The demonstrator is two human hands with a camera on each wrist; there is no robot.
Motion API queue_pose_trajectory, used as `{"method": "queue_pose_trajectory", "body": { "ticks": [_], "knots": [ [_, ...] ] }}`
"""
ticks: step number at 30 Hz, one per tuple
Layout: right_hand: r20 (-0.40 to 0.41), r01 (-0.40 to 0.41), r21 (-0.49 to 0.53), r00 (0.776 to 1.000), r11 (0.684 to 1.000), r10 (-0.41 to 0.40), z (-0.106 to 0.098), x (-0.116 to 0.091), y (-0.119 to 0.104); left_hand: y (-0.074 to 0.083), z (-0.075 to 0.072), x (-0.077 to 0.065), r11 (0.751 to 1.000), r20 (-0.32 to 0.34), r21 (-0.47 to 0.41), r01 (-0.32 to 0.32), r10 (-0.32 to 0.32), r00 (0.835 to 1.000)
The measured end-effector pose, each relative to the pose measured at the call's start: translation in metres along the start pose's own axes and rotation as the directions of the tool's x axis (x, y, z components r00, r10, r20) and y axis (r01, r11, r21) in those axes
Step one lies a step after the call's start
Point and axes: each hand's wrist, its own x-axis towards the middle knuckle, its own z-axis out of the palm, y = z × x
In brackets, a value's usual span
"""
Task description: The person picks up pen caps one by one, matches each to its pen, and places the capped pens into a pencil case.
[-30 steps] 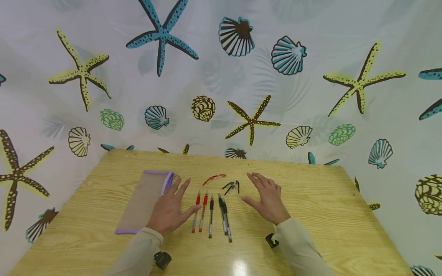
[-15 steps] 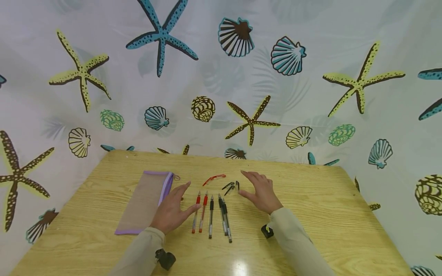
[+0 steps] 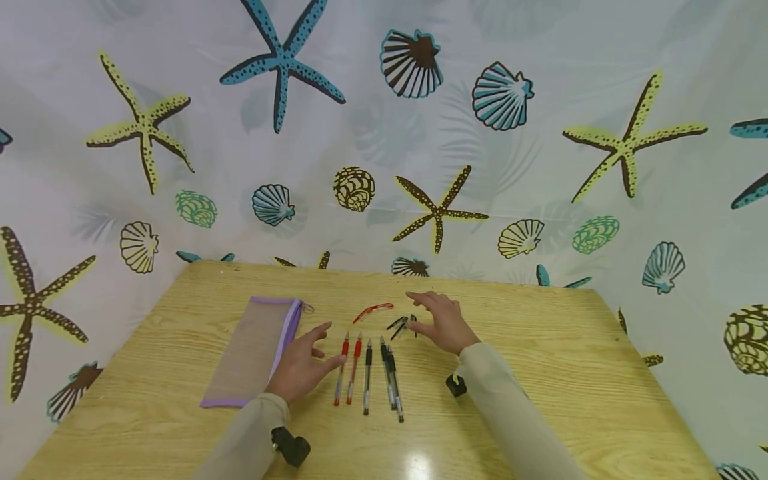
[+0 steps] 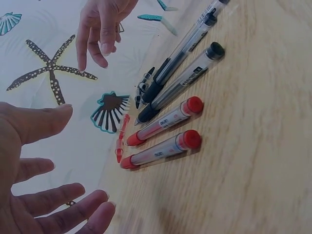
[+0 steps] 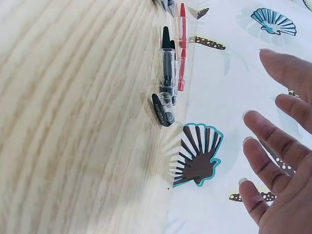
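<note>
Two uncapped red gel pens [image 3: 354, 373] and three uncapped black gel pens [image 3: 367, 383] lie side by side, tips pointing away from me. Above the table, just left of the red pens, my left hand [image 3: 303, 368] hovers with spread, relaxed fingers and holds nothing. My right hand [image 3: 443, 323] is beside the black pen caps [image 3: 399, 325], its thumb overlapping them in the head view. In the right wrist view its fingers are apart from the black cap [image 5: 162, 109] and grasp nothing. Red pen caps [image 3: 373, 309] lie end to end behind the pens.
A mesh pouch [image 3: 252, 353] with purple edging and a zip lies left of the pens, partly behind the left hand. The wooden table [image 3: 558, 373] meets a shell-and-starfish patterned cloth [image 3: 372, 133] at the back and sides.
My right hand has moved left, closer to the black caps. The left hand has drawn slightly back toward me. The pens, caps and pouch have stayed put.
</note>
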Motion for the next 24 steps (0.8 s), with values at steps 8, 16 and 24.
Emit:
{"method": "queue_pose_trajectory", "body": {
  "ticks": [8, 16, 24],
  "knots": [
    [0.057, 0.011, 0.011, 0.998, 1.0, -0.012, 0.003, 0.014, 0.002, -0.008, 0.005, 0.005, 0.999, 0.024, -0.013, 0.03, -0.03, 0.999],
    [0.109, -0.007, -0.004, 0.994, 1.0, 0.007, 0.007, 0.026, 0.004, -0.009, 0.009, 0.005, 0.998, 0.02, -0.045, 0.04, -0.039, 0.999],
    [0.16, -0.041, -0.051, 0.986, 0.998, 0.049, 0.012, 0.038, 0.003, -0.013, 0.013, 0.008, 0.997, 0.02, -0.06, 0.057, -0.055, 0.998]
  ]
}}
